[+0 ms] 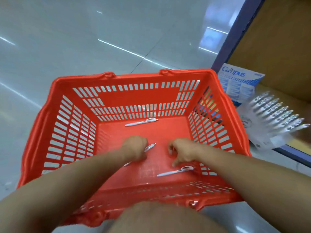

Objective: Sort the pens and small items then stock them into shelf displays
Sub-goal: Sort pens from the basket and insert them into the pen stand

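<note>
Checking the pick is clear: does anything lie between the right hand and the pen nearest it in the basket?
Nothing visible does. The right hand is close to the near pen, with only bare basket floor between them. The left hand grips another pen off to the side.

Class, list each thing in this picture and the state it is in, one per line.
Basket: upright, handles down.
Far pen: lying loose in basket.
Near pen: lying loose, near right corner.
Left hand: grips a third pen.
Right hand: fingers curled, contents unclear.
Pen pack: outside basket, blurred.
</note>
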